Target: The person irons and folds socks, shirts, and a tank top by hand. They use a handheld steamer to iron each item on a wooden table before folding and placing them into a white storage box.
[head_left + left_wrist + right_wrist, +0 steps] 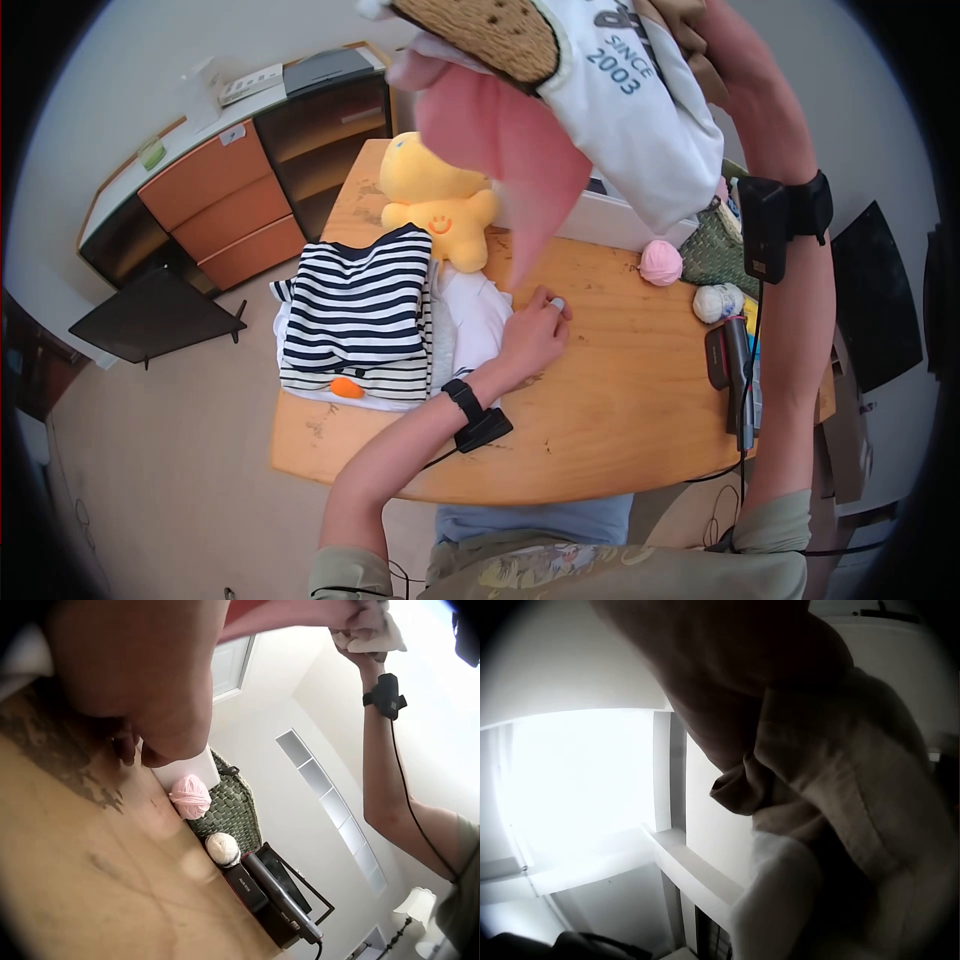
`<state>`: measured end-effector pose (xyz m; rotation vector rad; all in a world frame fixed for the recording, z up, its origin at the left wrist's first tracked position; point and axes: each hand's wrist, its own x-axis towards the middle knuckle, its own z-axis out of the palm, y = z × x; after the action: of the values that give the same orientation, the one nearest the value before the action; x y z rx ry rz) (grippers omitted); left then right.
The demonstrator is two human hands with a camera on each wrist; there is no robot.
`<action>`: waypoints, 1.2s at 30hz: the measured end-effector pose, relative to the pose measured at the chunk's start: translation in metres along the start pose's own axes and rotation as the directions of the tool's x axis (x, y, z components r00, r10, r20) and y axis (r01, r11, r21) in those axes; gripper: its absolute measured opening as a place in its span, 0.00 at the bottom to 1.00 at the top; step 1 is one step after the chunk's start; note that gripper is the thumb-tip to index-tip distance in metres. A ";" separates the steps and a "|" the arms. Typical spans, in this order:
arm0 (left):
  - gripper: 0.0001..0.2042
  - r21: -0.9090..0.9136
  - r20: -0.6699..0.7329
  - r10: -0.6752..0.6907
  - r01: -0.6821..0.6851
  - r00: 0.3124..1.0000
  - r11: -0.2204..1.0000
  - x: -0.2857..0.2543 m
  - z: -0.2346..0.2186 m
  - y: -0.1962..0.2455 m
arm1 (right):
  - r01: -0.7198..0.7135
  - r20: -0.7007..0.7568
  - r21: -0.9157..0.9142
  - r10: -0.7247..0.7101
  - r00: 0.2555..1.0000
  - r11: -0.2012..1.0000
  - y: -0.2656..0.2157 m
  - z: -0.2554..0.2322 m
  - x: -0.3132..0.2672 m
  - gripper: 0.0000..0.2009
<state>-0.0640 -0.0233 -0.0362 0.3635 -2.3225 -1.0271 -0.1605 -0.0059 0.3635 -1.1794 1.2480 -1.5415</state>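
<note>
My right hand (360,649) is raised high and grips a bundle of cloth; brown fabric (840,772) bunches at it in the right wrist view. The bundle includes a white cloth (650,130) printed "SINCE 2003", a brown textured piece (490,40) and a hanging pink cloth (510,150). My left hand (535,340) is low over the table, fingers loosely bent and holding nothing visible, beside a white garment (475,310). Left of it lie folded striped shirts (355,300), one with an orange spot.
On the wooden table (600,400), a yellow plush toy (440,200) is at the back. Along the right are pink yarn (660,263), white yarn (717,302), a green woven basket (715,245) and a dark grey device (740,370). A white box (610,218) stands behind.
</note>
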 end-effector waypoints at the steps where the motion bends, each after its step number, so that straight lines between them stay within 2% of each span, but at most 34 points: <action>1: 0.05 0.003 0.014 -0.009 0.009 1.000 1.000 0.000 0.000 0.000 | 0.020 0.166 -0.052 -0.011 0.986 0.998 -0.002 -0.008 0.012 0.10; 2: 0.05 0.005 0.030 -0.019 0.019 0.999 1.000 0.000 0.000 0.000 | -0.003 0.151 -0.014 0.005 0.989 1.000 0.001 -0.008 0.015 0.10; 4: 0.05 -0.009 0.019 -0.009 0.009 1.000 1.000 0.000 0.001 0.000 | -0.047 0.121 0.059 0.039 0.992 0.997 0.007 0.030 0.015 0.11; 5: 0.04 -0.015 0.014 -0.005 0.005 1.000 1.000 0.000 0.001 0.000 | -0.078 0.184 0.054 0.067 0.981 0.996 0.013 0.027 0.023 0.11; 6: 0.04 -0.019 0.014 -0.002 0.002 1.000 1.000 0.000 0.001 0.000 | 0.002 0.329 -0.070 0.021 0.944 0.998 0.019 0.031 0.034 0.10; 9: 0.04 -0.033 0.021 -0.009 0.010 1.000 0.999 0.001 0.000 0.000 | -0.005 0.242 -0.056 0.018 0.970 0.998 0.046 0.038 0.040 0.12; 12: 0.04 -0.046 0.043 -0.038 0.040 0.998 0.998 0.000 -0.001 0.002 | -0.059 0.219 0.135 0.028 0.975 0.989 0.055 0.044 0.046 0.11; 14: 0.04 -0.037 0.044 -0.039 0.041 0.998 0.998 0.000 0.000 0.003 | 0.037 0.268 0.042 -0.047 0.962 0.998 0.048 0.029 0.065 0.09; 15: 0.04 -0.027 0.037 -0.036 0.037 0.999 0.999 0.000 0.000 0.003 | 0.154 0.299 -0.039 -0.135 0.945 0.987 0.043 0.020 0.076 0.08; 16: 0.04 -0.016 0.032 -0.032 0.033 0.999 0.999 -0.001 -0.001 0.005 | 0.203 0.287 -0.074 -0.174 0.942 0.976 0.035 0.019 0.080 0.07; 18: 0.04 -0.008 0.013 -0.015 0.015 1.000 1.000 0.000 -0.001 0.006 | 0.284 0.372 -0.116 -0.224 0.901 0.952 0.014 0.013 0.095 0.07; 21: 0.04 -0.012 -0.006 0.013 -0.013 1.000 1.000 0.000 -0.001 0.003 | 0.389 0.305 -0.157 -0.330 0.893 0.908 0.000 0.025 0.105 0.07; 24: 0.04 -0.002 0.001 0.026 -0.026 1.000 1.000 -0.001 0.000 0.003 | 0.330 0.202 -0.373 -0.271 0.941 0.867 0.017 0.058 0.075 0.11; 26: 0.04 0.011 0.010 0.028 -0.028 1.000 1.000 -0.001 -0.001 0.005 | 0.326 0.231 -0.509 -0.238 0.943 0.796 0.043 0.065 0.059 0.18; 28: 0.04 0.022 -0.008 0.028 -0.027 1.000 0.999 -0.001 -0.001 0.007 | 0.280 0.200 -0.637 -0.197 0.960 0.718 0.104 0.073 0.072 0.20; 29: 0.04 0.029 -0.022 0.030 -0.029 0.999 0.999 -0.001 -0.001 0.007 | 0.144 0.218 -0.683 0.013 0.976 0.716 0.125 0.078 0.067 0.27; 30: 0.04 0.031 -0.086 0.087 -0.085 0.992 0.996 0.000 0.000 0.007 | 0.173 0.307 -0.656 0.050 0.950 0.735 0.155 0.084 0.063 0.29; 31: 0.04 0.038 -0.148 0.144 -0.140 0.978 0.989 0.000 0.002 0.005 | 0.106 0.333 -0.698 0.189 0.924 0.708 0.190 0.087 0.064 0.32; 32: 0.04 0.050 -0.209 0.201 -0.195 0.957 0.980 0.000 0.004 0.002 | 0.177 0.338 -0.707 0.107 0.935 0.684 0.239 0.089 0.063 0.35; 33: 0.10 0.003 -0.113 0.160 -0.161 0.981 0.987 -0.002 0.027 -0.021 | 0.086 0.368 -0.699 0.255 0.894 0.710 0.249 0.092 0.052 0.38; 34: 0.07 -0.127 -0.008 0.050 -0.051 0.999 0.991 -0.008 0.028 -0.023 | -0.011 0.395 -0.693 0.392 0.831 0.721 0.257 0.093 0.043 0.40; 36: 0.03 -0.339 0.237 -0.128 0.205 0.963 0.918 -0.017 0.027 -0.029 | 0.083 0.370 -0.649 0.218 0.903 0.756 0.281 0.088 0.037 0.41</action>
<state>-0.0662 -0.0188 -0.0789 0.3222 -2.2453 -1.6177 -0.0751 -0.1127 0.1007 -1.7753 1.5446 -0.7006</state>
